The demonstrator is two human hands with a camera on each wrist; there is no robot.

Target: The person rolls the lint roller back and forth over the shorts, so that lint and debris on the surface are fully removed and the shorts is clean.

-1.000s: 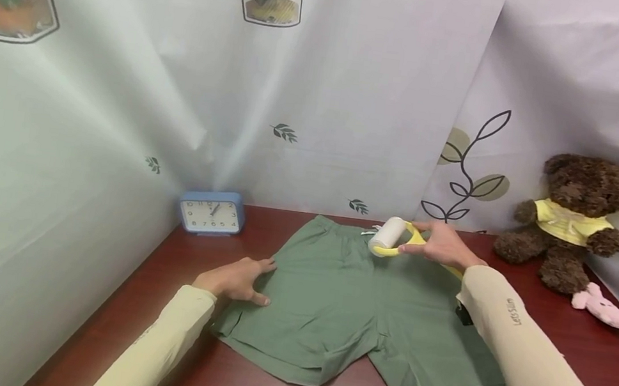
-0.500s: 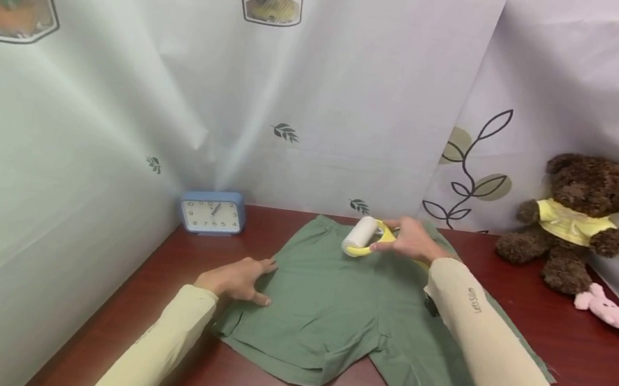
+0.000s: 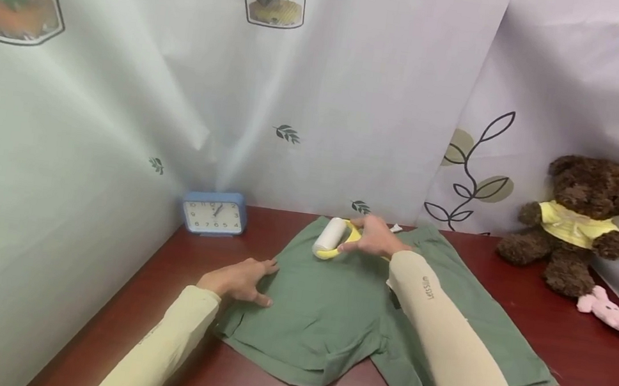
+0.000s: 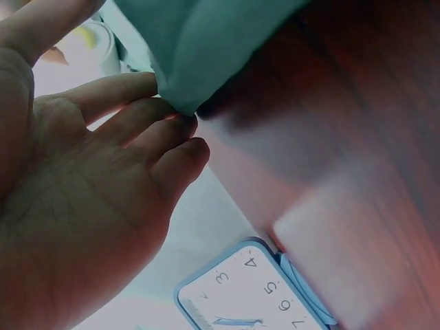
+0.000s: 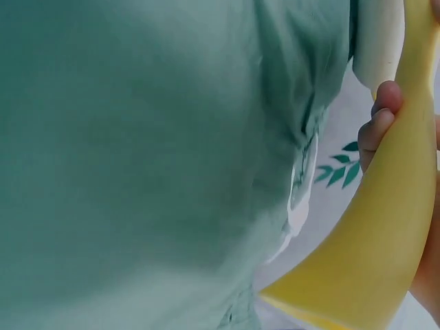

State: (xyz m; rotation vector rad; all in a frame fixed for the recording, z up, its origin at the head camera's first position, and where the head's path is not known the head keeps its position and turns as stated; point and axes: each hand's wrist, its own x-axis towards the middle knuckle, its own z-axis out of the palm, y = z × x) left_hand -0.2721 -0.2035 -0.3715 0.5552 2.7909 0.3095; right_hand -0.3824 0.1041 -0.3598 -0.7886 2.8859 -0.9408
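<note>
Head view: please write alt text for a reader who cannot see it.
A right hand holds a roller at the far end of green shorts; the left hand touches their edge. A clock stands left, a teddy right.

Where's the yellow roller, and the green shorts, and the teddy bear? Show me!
Yellow roller (image 5: 385,206): right wrist view, on its handle.
Green shorts (image 3: 331,302): head view, on the cloth of the leg at the picture's left.
Teddy bear (image 3: 576,227): head view, on its yellow top.
</note>
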